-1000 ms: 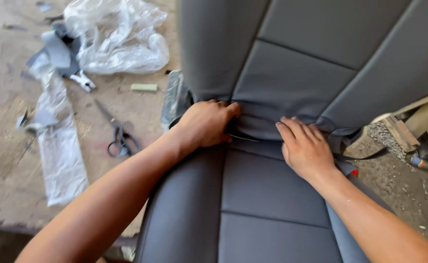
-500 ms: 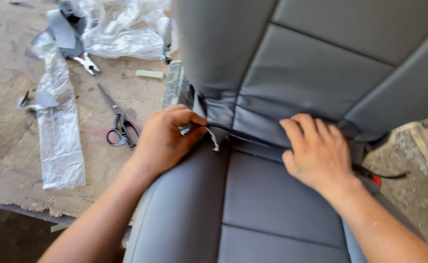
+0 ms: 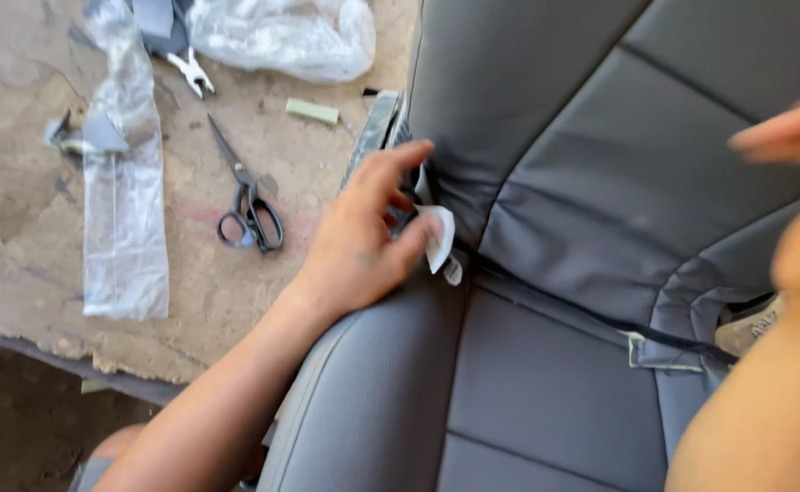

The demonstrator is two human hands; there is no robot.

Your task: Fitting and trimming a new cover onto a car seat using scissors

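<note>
A grey car seat (image 3: 546,383) with a stitched cover fills the right of the view, its backrest (image 3: 600,118) above the cushion. My left hand (image 3: 368,241) rests at the left end of the crease between backrest and cushion, fingers pinching a small white tab (image 3: 438,239) of the cover. My right hand (image 3: 796,137) is lifted off the seat at the right edge, blurred, with its fingers apart and nothing seen in it. My right forearm (image 3: 764,401) crosses the lower right corner.
Black-handled scissors (image 3: 247,205) lie on the worn board (image 3: 35,237) left of the seat. Pliers (image 3: 190,71), a clear plastic strip (image 3: 125,210), a crumpled plastic bag (image 3: 282,36) and a small green block (image 3: 312,111) lie further up. The board's front edge drops off at lower left.
My left hand has slid left along the crease and pulled out the white tab. My right hand has come off the seat and risen to the right edge. The view has moved closer.
</note>
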